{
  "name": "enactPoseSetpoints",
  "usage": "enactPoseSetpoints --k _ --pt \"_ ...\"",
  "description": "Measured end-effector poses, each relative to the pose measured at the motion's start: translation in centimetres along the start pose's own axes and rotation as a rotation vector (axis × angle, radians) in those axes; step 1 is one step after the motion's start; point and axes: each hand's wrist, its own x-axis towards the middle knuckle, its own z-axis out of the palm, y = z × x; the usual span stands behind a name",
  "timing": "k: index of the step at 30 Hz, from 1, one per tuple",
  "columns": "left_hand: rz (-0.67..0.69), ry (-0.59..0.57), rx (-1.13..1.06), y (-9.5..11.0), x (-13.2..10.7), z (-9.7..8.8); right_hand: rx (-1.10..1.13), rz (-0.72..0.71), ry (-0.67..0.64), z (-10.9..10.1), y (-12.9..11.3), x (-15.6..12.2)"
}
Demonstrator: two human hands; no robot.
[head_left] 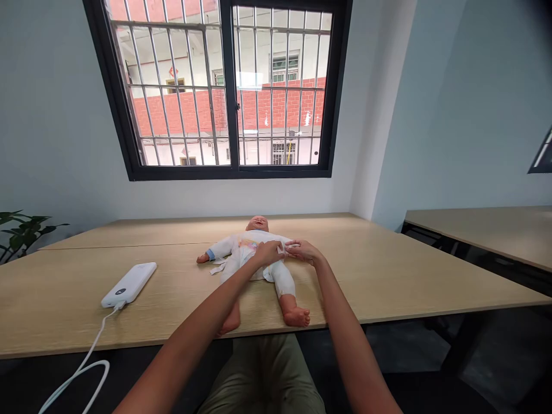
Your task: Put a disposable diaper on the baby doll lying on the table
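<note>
White doll suit [259,253], blue at the cuff [210,253] (pastel print [247,244] on the belly); pale wood-grain table [366,282]; white power bank [128,284]; red brick wall [181,112] with white patches beyond a black window frame [229,86]; olive trousers [263,374].

Baby doll [257,241] lies on back on desk [371,282] at 12 o'clock, feet twd viewer. L hand [267,253] on doll's middle, R hand [307,250] just beside it. Power bank [129,284] on desk at 10 o'clock, well apart from doll, w/ cable [81,368] running off desk edge twd 7 o'clock. Plant [23,233] past desk at 10 o'clock. Window [219,92] in wall behind desk. 2nd table [487,230] at 3 o'clock.
</note>
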Motion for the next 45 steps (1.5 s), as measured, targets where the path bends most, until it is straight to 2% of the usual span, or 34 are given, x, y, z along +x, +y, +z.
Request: enactPoseSetpoints --k 6,10,14,19,22,25,29,33,36,40,42,45 --pt "-0.044 -0.034 0.102 0.4 0.8 0.0 0.102 0.023 0.041 -0.6 0.1 0.3" --pt "-0.017 -0.063 0.185 1.1 0.6 -0.4 0.133 0.043 0.039 -0.8 -0.5 0.0" --pt "0.039 -0.055 0.222 2.1 -1.8 -1.4 0.168 0.046 0.045 -0.3 -1.2 -0.4" --pt "0.104 0.132 0.222 1.5 -5.8 -2.4 0.225 0.014 0.035 1.1 -1.6 -0.3" --pt "0.064 0.108 0.213 0.2 -6.6 -1.7 0.237 -0.011 0.036 2.3 -1.5 -0.1" --pt "0.107 0.058 0.207 -0.5 -6.2 -0.4 0.226 -0.064 0.064 3.5 -1.3 -0.1" --pt "0.13 0.138 0.244 -0.3 -5.8 0.8 0.157 -0.187 0.048 5.1 -1.4 -0.5" --pt "0.04 0.146 0.252 0.0 -5.8 1.1 0.092 -0.283 0.081 6.7 -1.2 -0.6" --pt "-0.039 0.171 0.243 -0.1 -5.7 1.4 0.044 -0.304 0.125 7.7 -0.6 -0.1" --pt "-0.056 0.203 0.248 -0.5 -5.6 2.0 -0.16 -0.294 0.191 8.2 0.1 0.6" --pt "-0.053 0.195 0.243 -0.6 -5.7 2.0 -0.22 -0.279 0.182 8.2 0.3 0.5" --pt "-0.047 0.162 0.227 -0.7 -5.9 1.7 -0.174 -0.248 0.123 8.2 0.1 0.1"
